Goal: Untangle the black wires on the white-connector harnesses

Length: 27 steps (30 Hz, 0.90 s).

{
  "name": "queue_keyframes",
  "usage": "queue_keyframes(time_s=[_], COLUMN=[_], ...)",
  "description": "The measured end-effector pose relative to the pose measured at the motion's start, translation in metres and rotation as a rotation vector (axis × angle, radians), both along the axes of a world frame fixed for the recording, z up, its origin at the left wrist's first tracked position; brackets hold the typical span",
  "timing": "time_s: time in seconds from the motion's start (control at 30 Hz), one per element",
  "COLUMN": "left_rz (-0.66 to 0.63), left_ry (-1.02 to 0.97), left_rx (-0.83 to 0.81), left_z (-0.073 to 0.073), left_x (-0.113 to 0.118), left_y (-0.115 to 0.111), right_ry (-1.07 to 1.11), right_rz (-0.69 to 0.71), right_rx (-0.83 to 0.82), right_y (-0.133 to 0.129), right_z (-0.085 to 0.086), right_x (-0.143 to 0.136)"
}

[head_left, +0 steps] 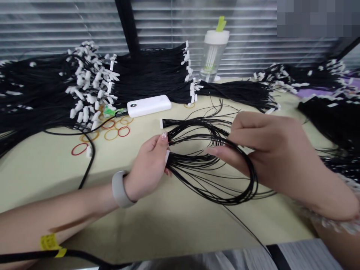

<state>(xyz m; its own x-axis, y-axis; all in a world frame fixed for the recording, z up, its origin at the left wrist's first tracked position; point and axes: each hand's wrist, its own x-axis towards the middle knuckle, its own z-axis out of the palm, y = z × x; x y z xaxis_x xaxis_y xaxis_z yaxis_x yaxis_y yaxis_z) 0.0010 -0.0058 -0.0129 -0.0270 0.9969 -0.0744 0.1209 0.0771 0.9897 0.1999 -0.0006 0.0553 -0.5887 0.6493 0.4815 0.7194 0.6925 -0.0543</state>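
Observation:
A bundle of thin black wires with a white connector at its end is gripped in my left hand, thumb on top. The wires curve round in a loop to the right. My right hand reaches over that loop, with thumb and bent fingers on either side of the strands; some of its fingertips are hidden behind the wires. Behind my left thumb, a second white connector with black wires lies close to the table top. Loose strands trail to the right and down to the table's front edge.
Piles of black wires with white connectors line the back, and more lie at right. A white power bank, rubber bands and a clear bottle stand or lie before the blinds. A black cable crosses at left.

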Motion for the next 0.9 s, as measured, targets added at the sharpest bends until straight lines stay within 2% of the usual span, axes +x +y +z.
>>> queue_keyframes(time_s=[0.1,0.3,0.4,0.5,0.67,0.77,0.9], left_rz=[0.013,0.014,0.013,0.009,-0.001,-0.008,-0.013], left_ry=[-0.018,-0.031,-0.036,-0.039,-0.075,-0.088,-0.083], left_rx=[-0.014,-0.023,-0.019,-0.02,-0.015,-0.008,0.006], left_z=[-0.001,-0.002,-0.003,-0.004,-0.003,-0.003,-0.001], left_x=[0.0,0.001,0.001,0.0,-0.001,-0.001,0.0], left_y=[0.0,0.001,0.001,0.001,0.001,0.001,0.002], right_ry=[-0.084,-0.284,-0.289,-0.302,-0.241,-0.149,-0.08], right_rz=[0.024,-0.029,-0.048,0.007,0.084,0.135,0.152], right_rx=[-0.1,-0.381,-0.427,-0.451,-0.528,-0.711,-1.084], right_y=[-0.007,-0.011,-0.008,-0.007,-0.005,-0.003,-0.003], right_z=[-0.001,-0.015,-0.021,-0.024,-0.019,-0.011,-0.011], right_x=[-0.001,-0.002,-0.001,-0.002,-0.005,-0.004,-0.001])
